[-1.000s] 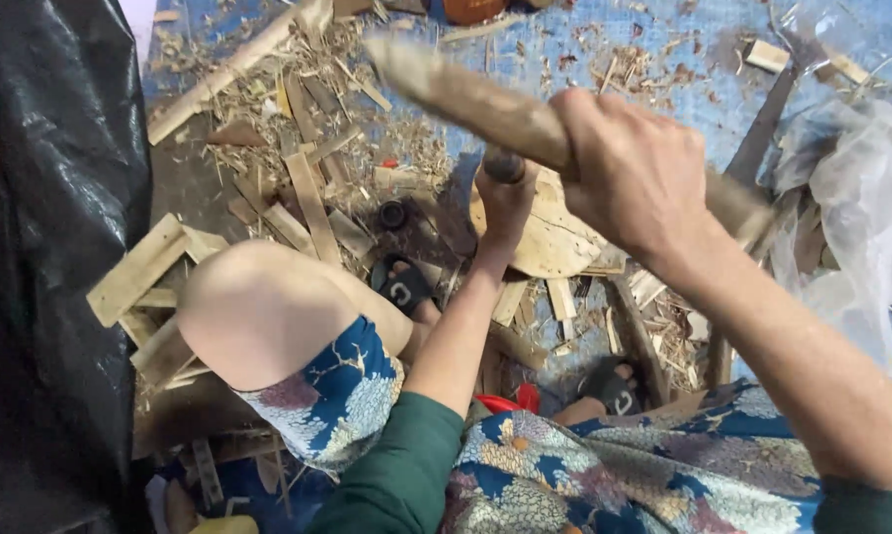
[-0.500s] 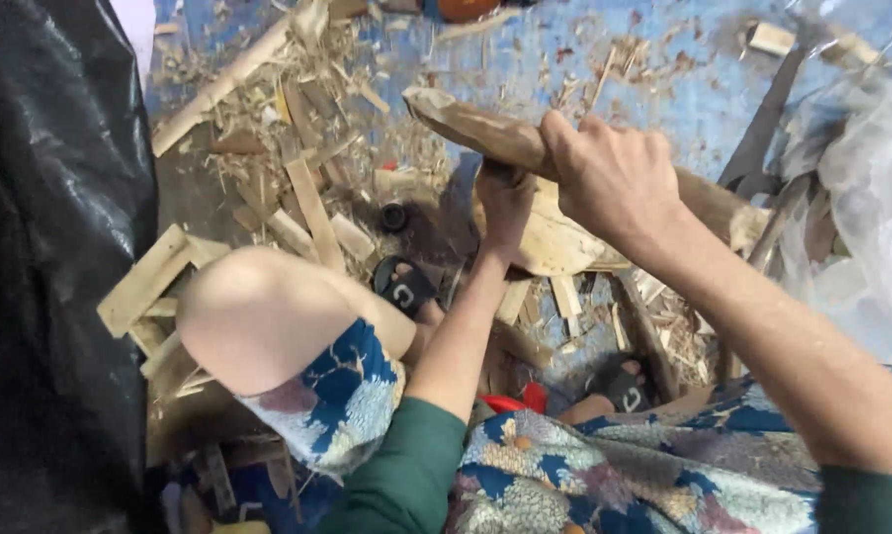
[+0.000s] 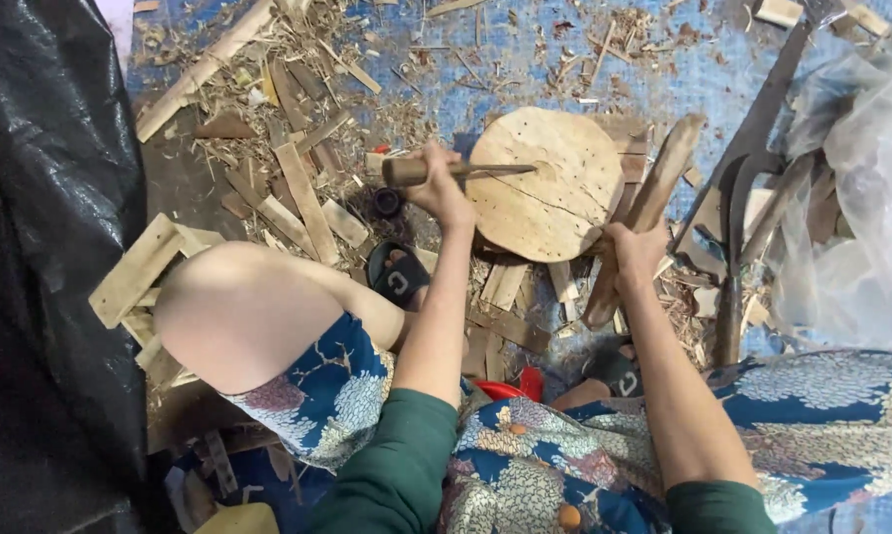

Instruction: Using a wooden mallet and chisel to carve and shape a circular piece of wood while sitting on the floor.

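Left hand (image 3: 438,188) clamped on wooden-handled metal chisel (image 3: 456,171) — blade tip on round pale wooden disc (image 3: 545,183). Right hand (image 3: 636,249) grips long rough wooden club (image 3: 645,213) — leaning beside disc.

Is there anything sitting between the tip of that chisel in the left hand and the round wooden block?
Nothing visible. The left hand holds the chisel flat over the round wooden block, its tip over the bare top. The right hand holds the wooden club at the block's right edge, away from the tip.
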